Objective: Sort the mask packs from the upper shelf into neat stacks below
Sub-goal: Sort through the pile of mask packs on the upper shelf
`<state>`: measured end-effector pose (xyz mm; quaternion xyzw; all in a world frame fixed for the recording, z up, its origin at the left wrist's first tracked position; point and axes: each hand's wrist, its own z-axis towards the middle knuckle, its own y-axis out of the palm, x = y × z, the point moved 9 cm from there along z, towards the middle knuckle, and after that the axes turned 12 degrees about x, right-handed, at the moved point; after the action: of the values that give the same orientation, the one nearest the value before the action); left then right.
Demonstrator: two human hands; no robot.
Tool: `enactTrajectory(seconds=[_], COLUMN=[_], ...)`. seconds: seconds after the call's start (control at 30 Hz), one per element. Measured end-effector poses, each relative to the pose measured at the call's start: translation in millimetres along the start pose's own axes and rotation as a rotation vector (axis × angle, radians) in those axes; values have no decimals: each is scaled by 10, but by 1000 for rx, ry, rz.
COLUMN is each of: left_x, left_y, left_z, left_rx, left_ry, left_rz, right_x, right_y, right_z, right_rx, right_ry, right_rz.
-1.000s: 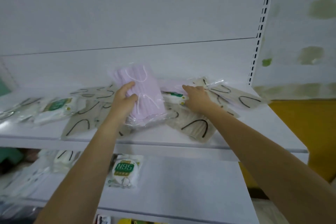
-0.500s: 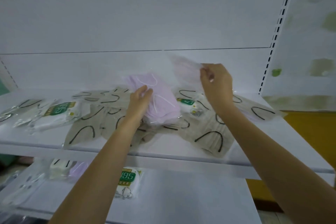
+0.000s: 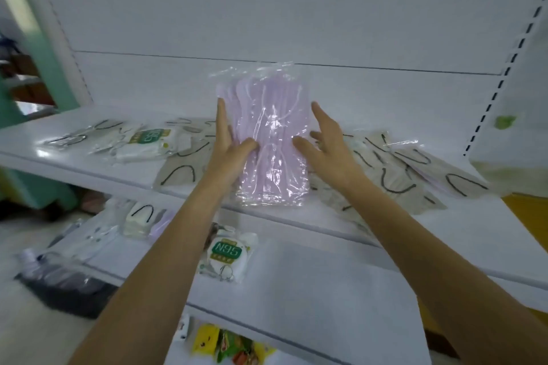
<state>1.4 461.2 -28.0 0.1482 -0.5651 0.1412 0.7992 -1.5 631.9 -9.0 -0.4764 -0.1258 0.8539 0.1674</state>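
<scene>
Left hand [image 3: 229,142] pinched the lilac mask packs [image 3: 272,139], right hand [image 3: 329,139] spread (thumb touching); many beige packs [image 3: 394,184] cluttered the upper shelf [image 3: 486,216], few sorted below.

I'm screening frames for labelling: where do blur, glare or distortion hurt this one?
Head view: motion blur smears the left edge; glare streaks the purple mask pack; wide-angle distortion slants the slotted upright; the lower N95 pack reads clearly.

Bright, even, soft light; faint shadows. Glare spots on the upper shelf [image 3: 41,154] left of the pink pack [image 3: 272,139], whose plastic glints. Edges bend and smear.
</scene>
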Motion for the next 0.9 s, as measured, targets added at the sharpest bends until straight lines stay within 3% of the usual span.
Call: enactTrajectory(seconds=[0.13, 0.37, 0.5, 0.63, 0.73, 0.9], left_x=[28, 33, -371, -974, -1410, -2041], left_y=[-418, -1781, -2754, -3588, -4034, -4233], left_z=[-224, -628, -814, -919, -893, -769], left_rx=[55, 141, 152, 117, 138, 104], left_ry=[-88, -78, -228, -409, -509, -647], left_rz=[-39, 20, 13, 150, 258, 344], right_x=[-384, -1066, -1168, -1045, -737, -147], right_y=[443, 1473, 2422, 3399, 3899, 4432], right_z=[-228, -844, -1315, -1828, -2127, -2483], right_rx=[-54, -125, -196, -235, -234, -297], right_ry=[-177, -167, -124, -5, 203, 529], right_rz=[144, 357, 407, 387, 428, 362])
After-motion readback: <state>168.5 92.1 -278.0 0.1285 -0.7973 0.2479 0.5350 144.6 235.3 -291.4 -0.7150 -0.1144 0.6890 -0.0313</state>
